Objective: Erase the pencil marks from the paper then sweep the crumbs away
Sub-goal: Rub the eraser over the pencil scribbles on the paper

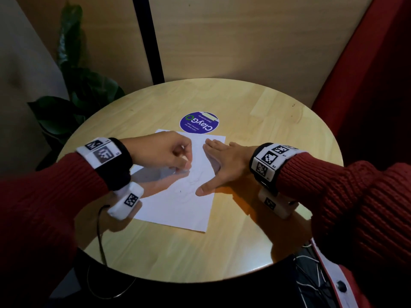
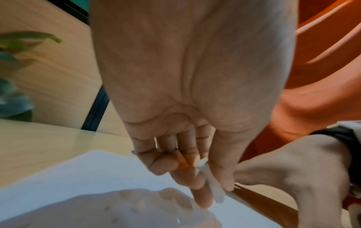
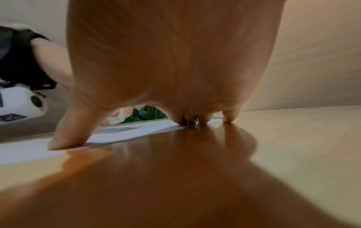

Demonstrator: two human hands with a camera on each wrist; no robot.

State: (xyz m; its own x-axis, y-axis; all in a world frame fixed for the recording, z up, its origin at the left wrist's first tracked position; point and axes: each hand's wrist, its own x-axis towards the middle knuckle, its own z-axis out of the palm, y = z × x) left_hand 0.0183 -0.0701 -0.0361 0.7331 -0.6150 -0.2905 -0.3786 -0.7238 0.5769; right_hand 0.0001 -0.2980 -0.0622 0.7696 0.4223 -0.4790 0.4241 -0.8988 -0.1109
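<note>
- You have a round wooden table (image 1: pixel 255 121) with a pale, glossy top.
- A round blue sticker (image 1: pixel 198 125) lies flat near the table's far edge; its white lettering reads upside down to you.
- A leafy green plant (image 1: pixel 73 94) stands beyond the table's far left edge.
- A red seat (image 1: pixel 373 85) rises past the right edge.
- Behind the table you see a wooden wall (image 1: pixel 255 36) split by a dark vertical strip (image 1: pixel 148 38).

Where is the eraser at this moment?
The eraser is pinched in the left hand, its tip on the paper, left of the flat right hand.
</note>
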